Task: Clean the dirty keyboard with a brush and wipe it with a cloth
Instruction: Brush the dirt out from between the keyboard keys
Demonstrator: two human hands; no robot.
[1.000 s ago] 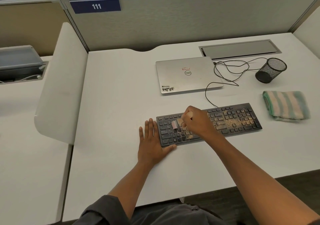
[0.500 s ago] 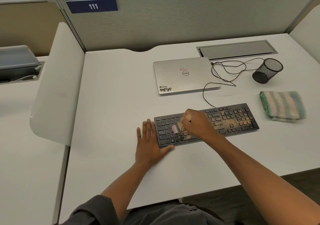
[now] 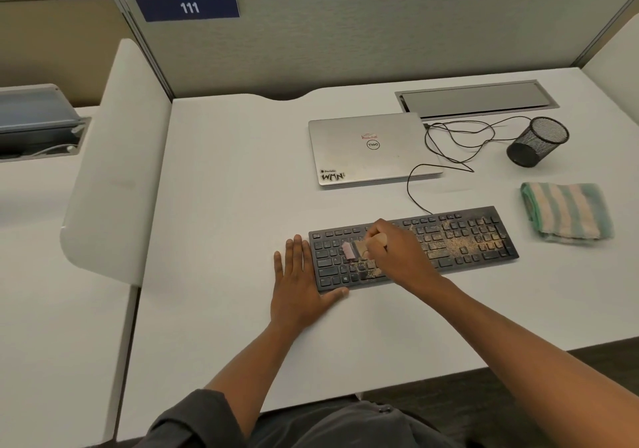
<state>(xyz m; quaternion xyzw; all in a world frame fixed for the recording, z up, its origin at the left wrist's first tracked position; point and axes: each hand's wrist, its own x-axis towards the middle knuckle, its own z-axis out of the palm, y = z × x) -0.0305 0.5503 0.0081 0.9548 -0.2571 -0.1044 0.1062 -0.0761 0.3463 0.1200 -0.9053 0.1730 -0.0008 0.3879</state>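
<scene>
The right hand covers a good stretch of the flat black keyboard, so the middle keys under it cannot be seen, and most of the small wooden-handled brush is buried in that grip. Only the pale handle end and the pinkish bristle tip poke out on the left of the knuckles; where exactly the bristles meet the keys is blurred. Fingers are curled tight round the handle, brush tip down over the left-centre keys.

The left hand lies flat on the white bench, fingers straight and close together, its edge right against the keyboard's left end, thumb tucked along the front corner. It holds nothing.

Tan dust and crumbs are thick across the keyboard's right half and in a smaller patch just below the brush. The key legends are too small to read.

The folded green-and-cream striped cloth sits on the bench just right of the keyboard, apart from it, untouched.

Behind the keyboard a closed silver laptop lies flat, a thin black cable looping beside it, and a black mesh pen cup lies tipped on its side. Both forearms run out of the picture at the bottom edge.
</scene>
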